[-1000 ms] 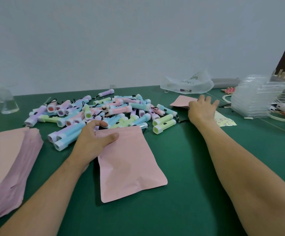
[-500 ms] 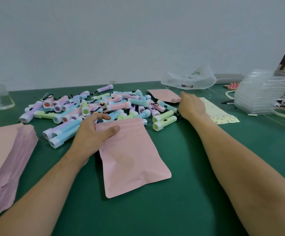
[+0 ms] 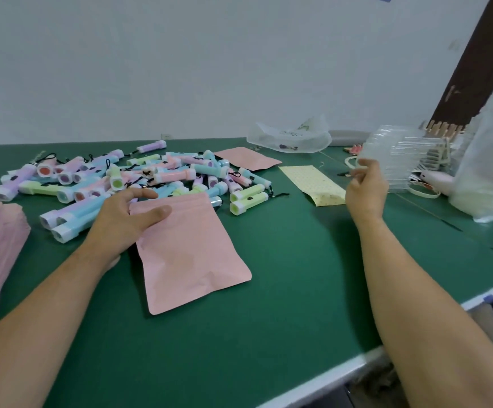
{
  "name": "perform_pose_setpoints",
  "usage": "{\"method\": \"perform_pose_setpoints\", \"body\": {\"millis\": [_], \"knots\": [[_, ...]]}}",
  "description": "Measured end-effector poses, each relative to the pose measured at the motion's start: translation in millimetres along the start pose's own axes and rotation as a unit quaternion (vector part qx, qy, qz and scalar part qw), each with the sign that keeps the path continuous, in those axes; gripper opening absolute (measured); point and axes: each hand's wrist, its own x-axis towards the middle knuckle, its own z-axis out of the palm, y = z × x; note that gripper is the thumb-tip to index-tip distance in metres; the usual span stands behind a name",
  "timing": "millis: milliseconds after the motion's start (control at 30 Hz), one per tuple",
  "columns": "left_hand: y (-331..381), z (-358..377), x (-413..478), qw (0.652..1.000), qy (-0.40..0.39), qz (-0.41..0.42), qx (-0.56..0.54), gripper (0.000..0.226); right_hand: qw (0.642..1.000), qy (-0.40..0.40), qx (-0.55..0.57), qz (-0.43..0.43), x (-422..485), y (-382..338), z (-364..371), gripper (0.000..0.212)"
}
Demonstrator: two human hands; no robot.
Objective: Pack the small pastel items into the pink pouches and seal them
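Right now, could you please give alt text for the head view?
A person's left hand rests on a pink pouch on a table beside a pile of pastel items; the right hand pinches a stack of clear trays.

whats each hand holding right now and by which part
Right hand pinches the stack of clear trays at its left edge. Left hand only presses the pink pouch at its top left corner, thumb flat on it.
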Motion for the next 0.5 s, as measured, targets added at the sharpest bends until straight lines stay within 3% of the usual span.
{"method": "perform_pose_setpoints", "body": {"millis": [133,500], "knots": [[-1.3,-0.4,-0.9,1.0,0.003,0.006,-0.002,0.037,0.992,-0.056,-0.104,0.042,-13.3,1.4,4.6,0.042],[-2.6,-1.4,-1.4,0.999,0.0,0.008,-0.038,0.03,0.969,-0.131,-0.206,-0.038,-25.4,-18.5,10.6,0.034]]}}
